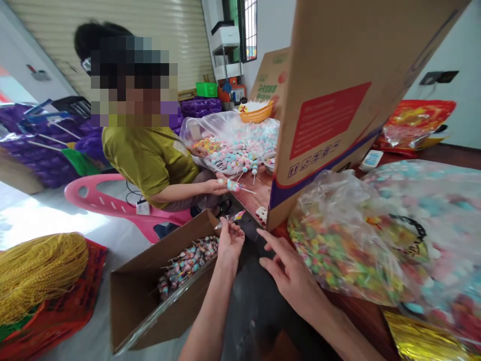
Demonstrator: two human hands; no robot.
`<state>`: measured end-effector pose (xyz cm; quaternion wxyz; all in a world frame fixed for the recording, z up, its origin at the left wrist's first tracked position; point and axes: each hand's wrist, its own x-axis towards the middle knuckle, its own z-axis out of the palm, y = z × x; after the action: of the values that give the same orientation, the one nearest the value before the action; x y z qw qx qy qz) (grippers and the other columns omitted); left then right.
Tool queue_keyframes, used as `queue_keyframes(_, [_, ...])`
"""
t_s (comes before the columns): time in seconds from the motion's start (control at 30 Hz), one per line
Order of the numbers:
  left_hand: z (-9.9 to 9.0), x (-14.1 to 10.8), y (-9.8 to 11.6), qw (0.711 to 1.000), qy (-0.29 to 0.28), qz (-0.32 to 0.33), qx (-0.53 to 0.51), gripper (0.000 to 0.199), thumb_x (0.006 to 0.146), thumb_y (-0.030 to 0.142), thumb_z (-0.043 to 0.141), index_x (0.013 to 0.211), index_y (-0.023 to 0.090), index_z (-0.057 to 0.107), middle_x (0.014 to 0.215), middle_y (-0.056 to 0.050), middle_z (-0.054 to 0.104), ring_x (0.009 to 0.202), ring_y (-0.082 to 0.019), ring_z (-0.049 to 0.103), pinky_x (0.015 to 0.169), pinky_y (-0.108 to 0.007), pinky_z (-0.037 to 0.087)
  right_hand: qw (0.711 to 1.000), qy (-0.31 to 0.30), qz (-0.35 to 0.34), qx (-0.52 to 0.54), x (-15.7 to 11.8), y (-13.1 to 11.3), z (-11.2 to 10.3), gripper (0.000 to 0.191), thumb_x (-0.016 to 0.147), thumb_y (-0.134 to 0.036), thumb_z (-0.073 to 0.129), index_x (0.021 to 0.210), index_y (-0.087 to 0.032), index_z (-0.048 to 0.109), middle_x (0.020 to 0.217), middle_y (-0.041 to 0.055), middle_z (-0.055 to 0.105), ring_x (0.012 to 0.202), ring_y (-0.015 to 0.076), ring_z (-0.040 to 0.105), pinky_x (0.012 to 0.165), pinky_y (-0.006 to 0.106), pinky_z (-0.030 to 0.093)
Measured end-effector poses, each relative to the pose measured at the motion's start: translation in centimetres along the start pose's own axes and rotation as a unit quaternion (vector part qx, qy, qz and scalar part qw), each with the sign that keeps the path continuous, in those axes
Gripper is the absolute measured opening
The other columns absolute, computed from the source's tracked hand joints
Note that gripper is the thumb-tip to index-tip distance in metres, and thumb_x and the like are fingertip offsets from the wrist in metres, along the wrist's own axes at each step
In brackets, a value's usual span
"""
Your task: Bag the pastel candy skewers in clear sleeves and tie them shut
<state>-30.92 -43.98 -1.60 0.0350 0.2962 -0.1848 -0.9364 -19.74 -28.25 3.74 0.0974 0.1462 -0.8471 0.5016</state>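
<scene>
Above the near edge of an open cardboard box (130, 296), my left hand (231, 240) has its fingers closed on a small candy in clear wrap (237, 216), whose pink and yellow tip sticks out. Inside that box lie many wrapped marshmallow skewers (191, 258). To the right, my right hand (289, 268) is empty, with thumb and index finger apart, near the corner of a tall cardboard sheet (319, 100). A clear bag of green and orange candies (338, 245) lies just beyond it.
Across from me a seated person in a yellow-green shirt (146, 155) holds a marshmallow skewer (235, 185). A pile of marshmallows (244, 150) and an orange basket (257, 113) stand behind. Gold cords (45, 271) lie at left, a pink chair (93, 193) nearby, gold foil packs (424, 338) at right.
</scene>
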Motion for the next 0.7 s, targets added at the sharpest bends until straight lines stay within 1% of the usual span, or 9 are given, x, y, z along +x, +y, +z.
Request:
queue_keyframes(0.07, [-0.1, -0.1, 0.1, 1.0, -0.009, 0.012, -0.009, 0.035, 0.091, 0.039, 0.064, 0.068, 0.015, 0.053, 0.054, 0.005, 0.049, 0.044, -0.004, 0.047, 0.047, -0.015, 0.039, 0.999, 0.006, -0.02, -0.034, 2.1, 0.2, 1.4, 0.057, 0.09, -0.018, 0.052, 0.146, -0.028, 0.049, 0.11, 0.0092, 0.063, 0.097, 0.0217, 0.065, 0.084, 0.036, 0.058])
queue_keyframes(0.13, [-0.2, -0.2, 0.2, 1.0, -0.016, 0.02, -0.016, 0.034, 0.092, 0.038, 0.064, 0.069, 0.015, 0.053, 0.054, 0.005, 0.05, 0.045, -0.004, 0.047, 0.047, -0.015, 0.04, 0.997, 0.007, -0.027, -0.072, 3.4, 0.7, 2.4, 0.058, 0.091, -0.016, 0.05, 0.148, -0.028, 0.046, 0.112, 0.0103, 0.06, 0.103, 0.0241, 0.064, 0.086, 0.039, 0.058])
queue_keyframes(0.2, [-0.4, -0.1, 0.3, 0.999, -0.021, 0.024, -0.019, 0.033, 0.092, 0.037, 0.064, 0.069, 0.015, 0.054, 0.054, 0.005, 0.05, 0.045, -0.004, 0.048, 0.047, -0.015, 0.04, 0.994, 0.005, -0.03, -0.107, 4.0, 1.2, 3.0, 0.057, 0.093, -0.016, 0.048, 0.148, -0.029, 0.046, 0.111, 0.0102, 0.058, 0.1, 0.0241, 0.064, 0.084, 0.039, 0.059])
queue_keyframes(0.27, [-0.6, 0.0, 0.3, 0.999, -0.026, 0.027, -0.02, 0.033, 0.091, 0.037, 0.066, 0.069, 0.015, 0.054, 0.054, 0.005, 0.05, 0.045, -0.004, 0.048, 0.047, -0.015, 0.04, 0.99, 0.006, -0.038, -0.134, 4.3, 1.6, 3.3, 0.053, 0.094, -0.017, 0.047, 0.145, -0.029, 0.05, 0.112, 0.0101, 0.057, 0.097, 0.0233, 0.064, 0.082, 0.038, 0.059])
queue_keyframes(0.37, [-0.9, 0.3, 0.3, 0.999, -0.029, 0.033, -0.019, 0.033, 0.086, 0.038, 0.072, 0.07, 0.016, 0.054, 0.054, 0.006, 0.049, 0.045, -0.004, 0.047, 0.047, -0.015, 0.04, 0.985, 0.017, -0.058, -0.162, 4.4, 2.0, 3.4, 0.05, 0.095, -0.017, 0.046, 0.143, -0.03, 0.053, 0.113, 0.0097, 0.057, 0.094, 0.0221, 0.065, 0.078, 0.035, 0.06])
queue_keyframes(0.5, [-1.2, 0.6, 0.3, 0.998, -0.024, 0.05, -0.019, 0.028, 0.081, 0.034, 0.078, 0.074, 0.016, 0.057, 0.057, 0.006, 0.052, 0.047, -0.003, 0.048, 0.048, -0.014, 0.041, 0.973, 0.019, -0.079, -0.217, 4.6, 2.3, 3.8, 0.05, 0.094, -0.015, 0.046, 0.14, -0.031, 0.056, 0.114, 0.0098, 0.056, 0.082, 0.0192, 0.065, 0.064, 0.029, 0.058])
queue_keyframes(0.57, [-1.4, 0.6, 0.3, 0.997, -0.027, 0.068, -0.018, 0.027, 0.078, 0.032, 0.08, 0.076, 0.015, 0.059, 0.059, 0.006, 0.053, 0.048, -0.003, 0.049, 0.048, -0.014, 0.042, 0.963, 0.016, -0.089, -0.254, 4.8, 2.3, 4.1, 0.052, 0.092, -0.011, 0.045, 0.138, -0.032, 0.058, 0.116, 0.0103, 0.057, 0.079, 0.0181, 0.065, 0.06, 0.027, 0.055])
queue_keyframes(0.63, [-1.5, 0.6, 0.3, 0.995, -0.034, 0.087, -0.017, 0.026, 0.077, 0.029, 0.082, 0.077, 0.015, 0.06, 0.061, 0.006, 0.054, 0.049, -0.003, 0.05, 0.048, -0.014, 0.042, 0.959, 0.015, -0.095, -0.268, 5.0, 2.3, 4.3, 0.053, 0.091, -0.009, 0.045, 0.136, -0.032, 0.06, 0.116, 0.0104, 0.057, 0.078, 0.0181, 0.065, 0.06, 0.026, 0.054])
queue_keyframes(0.7, [-1.7, 0.7, 0.3, 0.995, -0.033, 0.095, -0.018, 0.026, 0.077, 0.029, 0.081, 0.078, 0.014, 0.06, 0.061, 0.006, 0.055, 0.049, -0.003, 0.049, 0.048, -0.014, 0.042, 0.965, 0.028, -0.086, -0.246, 5.0, 2.3, 4.4, 0.048, 0.092, -0.011, 0.045, 0.134, -0.03, 0.061, 0.114, 0.0107, 0.058, 0.081, 0.0192, 0.065, 0.062, 0.028, 0.056])
